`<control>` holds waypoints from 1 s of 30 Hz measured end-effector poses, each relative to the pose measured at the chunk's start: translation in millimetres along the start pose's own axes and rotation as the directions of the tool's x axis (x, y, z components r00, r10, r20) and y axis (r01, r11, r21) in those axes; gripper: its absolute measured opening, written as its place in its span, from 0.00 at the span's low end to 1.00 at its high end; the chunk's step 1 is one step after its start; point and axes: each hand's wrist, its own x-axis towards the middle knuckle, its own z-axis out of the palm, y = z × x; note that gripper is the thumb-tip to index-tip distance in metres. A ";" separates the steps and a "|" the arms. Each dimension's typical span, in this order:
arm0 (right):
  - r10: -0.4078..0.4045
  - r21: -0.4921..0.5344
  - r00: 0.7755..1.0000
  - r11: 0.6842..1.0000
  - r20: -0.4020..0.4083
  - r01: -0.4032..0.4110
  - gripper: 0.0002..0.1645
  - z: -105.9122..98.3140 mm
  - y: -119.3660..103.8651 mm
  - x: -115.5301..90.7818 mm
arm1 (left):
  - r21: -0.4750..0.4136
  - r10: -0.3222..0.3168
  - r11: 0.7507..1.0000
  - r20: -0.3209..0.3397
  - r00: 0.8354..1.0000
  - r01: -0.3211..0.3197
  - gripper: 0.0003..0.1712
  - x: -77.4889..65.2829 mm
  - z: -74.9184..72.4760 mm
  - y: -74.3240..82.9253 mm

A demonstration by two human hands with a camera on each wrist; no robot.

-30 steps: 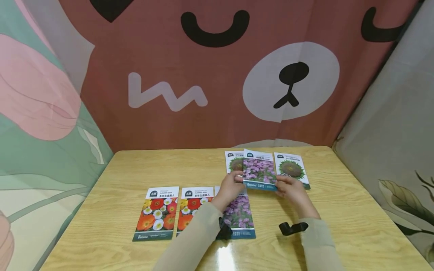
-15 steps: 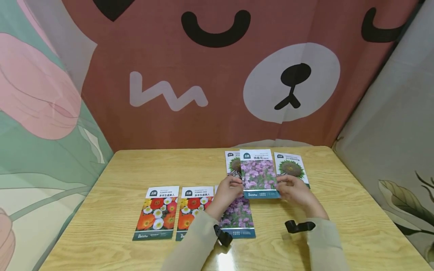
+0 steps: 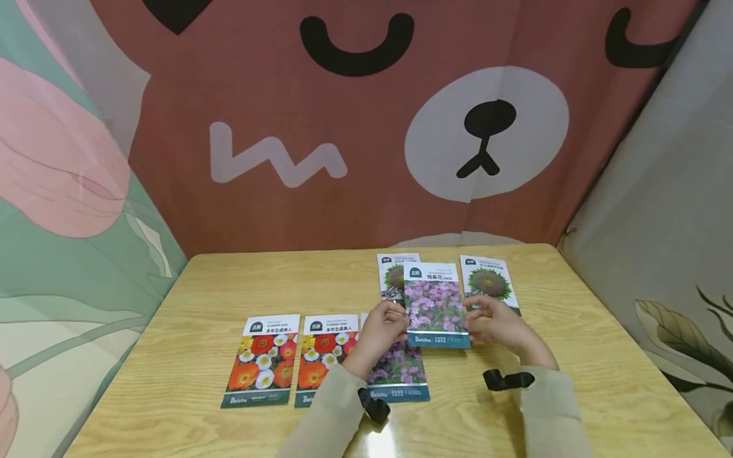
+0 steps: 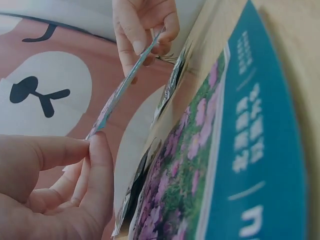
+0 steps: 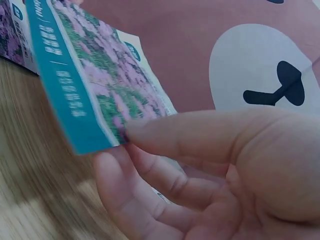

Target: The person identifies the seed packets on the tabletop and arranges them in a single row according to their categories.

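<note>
Your beige sleeves (image 3: 552, 413) extend from the near side of the surface (image 3: 458, 423), the left forearm slanting forward and to the right, the right one forward and slightly inward. A first red-flower packet (image 3: 263, 359), a second red-flower packet (image 3: 318, 346) and a lying pink-flower packet (image 3: 401, 375) form the front row; the left forearm covers part of the second. Beyond, your left hand (image 3: 378, 336) and right hand (image 3: 497, 327) face each other with fingers bent; each grip pinches one side of the raised pink-flower packet (image 3: 436, 308), held clear of the surface. Farther back lie the left sunflower packet (image 3: 394, 277) and right sunflower packet (image 3: 488, 283). Compared with one second ago, the raised packet has moved toward you, exposing more of the left sunflower packet; the front row is unmoved.
</note>
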 end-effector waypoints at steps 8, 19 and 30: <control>-0.007 -0.041 1.000 0.999 -0.028 0.006 0.29 -2.2 -1.2 0.2 | -0.002 -0.078 0.997 0.070 0.994 0.078 0.13 -4.4 -0.5 -1.7; 0.039 -0.040 0.996 0.998 -0.080 -0.042 0.33 -4.3 -0.5 -2.8 | 0.004 -0.068 0.998 0.090 0.994 0.068 0.17 -8.8 7.6 -4.6; 0.048 -0.090 0.995 0.994 -0.092 -0.056 0.30 -8.0 -4.1 -8.7 | 0.010 -0.116 0.993 0.148 0.982 0.116 0.08 -17.6 15.5 -1.7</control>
